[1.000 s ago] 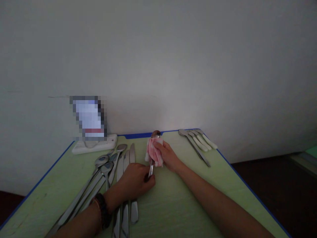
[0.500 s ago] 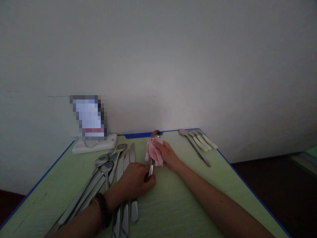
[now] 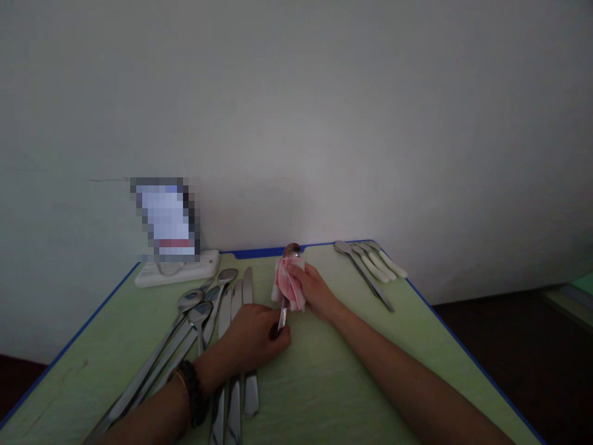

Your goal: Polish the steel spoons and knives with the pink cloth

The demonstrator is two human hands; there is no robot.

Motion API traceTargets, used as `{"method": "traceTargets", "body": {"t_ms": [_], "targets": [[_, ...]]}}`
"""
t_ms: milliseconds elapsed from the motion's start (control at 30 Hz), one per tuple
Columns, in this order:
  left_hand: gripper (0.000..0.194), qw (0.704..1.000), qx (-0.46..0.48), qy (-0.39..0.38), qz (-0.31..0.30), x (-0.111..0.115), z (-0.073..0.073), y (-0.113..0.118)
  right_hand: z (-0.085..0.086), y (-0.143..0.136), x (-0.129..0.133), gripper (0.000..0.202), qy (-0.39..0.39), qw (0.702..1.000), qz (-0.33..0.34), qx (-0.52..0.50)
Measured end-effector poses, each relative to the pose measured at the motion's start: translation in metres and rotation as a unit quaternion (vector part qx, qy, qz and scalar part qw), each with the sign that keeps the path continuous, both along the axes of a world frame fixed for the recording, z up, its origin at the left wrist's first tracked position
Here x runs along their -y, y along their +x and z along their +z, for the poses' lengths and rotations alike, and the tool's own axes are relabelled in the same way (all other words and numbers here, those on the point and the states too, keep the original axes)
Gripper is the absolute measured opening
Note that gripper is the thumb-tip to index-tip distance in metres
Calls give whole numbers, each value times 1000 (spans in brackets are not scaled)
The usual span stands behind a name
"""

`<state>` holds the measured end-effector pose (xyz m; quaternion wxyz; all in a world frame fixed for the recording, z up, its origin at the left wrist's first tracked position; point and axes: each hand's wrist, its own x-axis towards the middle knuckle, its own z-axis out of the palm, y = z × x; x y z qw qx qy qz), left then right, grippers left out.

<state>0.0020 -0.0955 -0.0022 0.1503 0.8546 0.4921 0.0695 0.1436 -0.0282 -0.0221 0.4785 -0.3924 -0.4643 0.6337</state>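
A metal spoon (image 3: 291,250) points away from me over the middle of the table, its bowl showing above a pink and white cloth (image 3: 289,284). My left hand (image 3: 257,337) is closed around the lower end of the spoon's handle. My right hand (image 3: 315,290) pinches the cloth, which is folded about the upper handle just below the bowl. Under and beside my left forearm lie several table knives (image 3: 251,389) and several long-handled spoons (image 3: 189,300), partly hidden by the arm.
At the right back lie a dark-handled spoon (image 3: 365,278) and several pieces of cutlery with cream handles (image 3: 382,267). A blurred-out phone (image 3: 167,216) leans above a white power strip (image 3: 178,272) at the left back. The green table (image 3: 324,383) has a blue edge and meets a pale wall.
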Motion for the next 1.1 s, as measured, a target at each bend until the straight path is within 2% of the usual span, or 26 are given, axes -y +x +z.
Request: {"method": "traceTargets", "body": {"t_ms": [1100], "targets": [[27, 1000, -9, -5, -4, 0, 1, 0, 1, 1, 0, 31, -4, 1000, -1, 1]]}}
